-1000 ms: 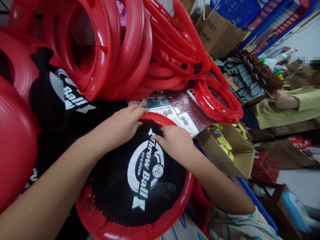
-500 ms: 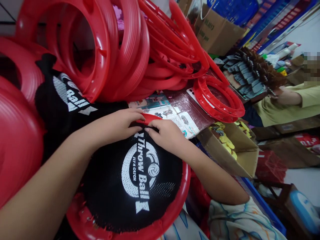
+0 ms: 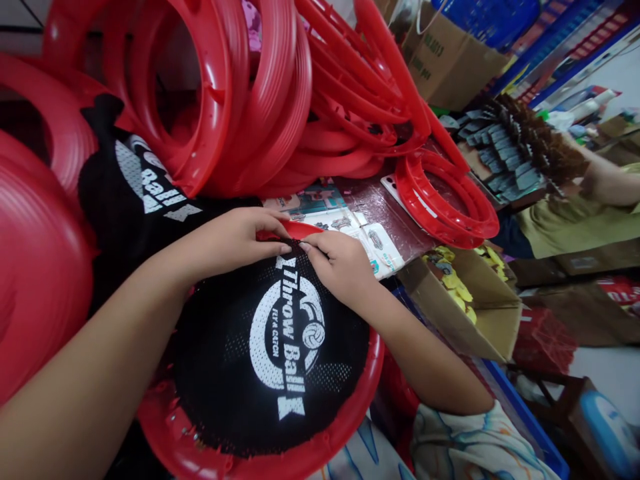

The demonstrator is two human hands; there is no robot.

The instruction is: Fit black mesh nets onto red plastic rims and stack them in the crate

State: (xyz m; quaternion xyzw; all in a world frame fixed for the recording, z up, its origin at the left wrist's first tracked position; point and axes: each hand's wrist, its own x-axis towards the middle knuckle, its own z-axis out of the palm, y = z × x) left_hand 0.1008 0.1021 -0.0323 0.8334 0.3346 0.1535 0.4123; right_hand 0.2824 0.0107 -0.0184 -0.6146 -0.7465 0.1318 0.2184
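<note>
A black mesh cloth point(image 3: 225, 387) printed "Throw Ball" in white lies stretched across a red plastic ring point(image 3: 367, 383) in front of me. At the ring's far rim, my left hand point(image 3: 245, 237) pinches the cloth's edge between thumb and fingers. Close beside it, my right hand point(image 3: 340, 263) grips the same edge, fingertips nearly meeting the left ones. Along the near rim the cloth's border sits on small pegs. The far part of the rim is mostly hidden by my hands.
Stacked red rings point(image 3: 270, 100) rise behind, with more black printed cloth point(image 3: 145, 180) at left. A pair of rings point(image 3: 445, 200) lies on the table beside printed sheets point(image 3: 350, 230). To the right are a cardboard box point(image 3: 485, 320) of yellow pieces and another person's arm point(image 3: 610, 180).
The view has shifted slightly, so most things appear a little farther right. Both hands stay at the far rim, and the cloth's edge is now pulled tighter between the fingertips.
</note>
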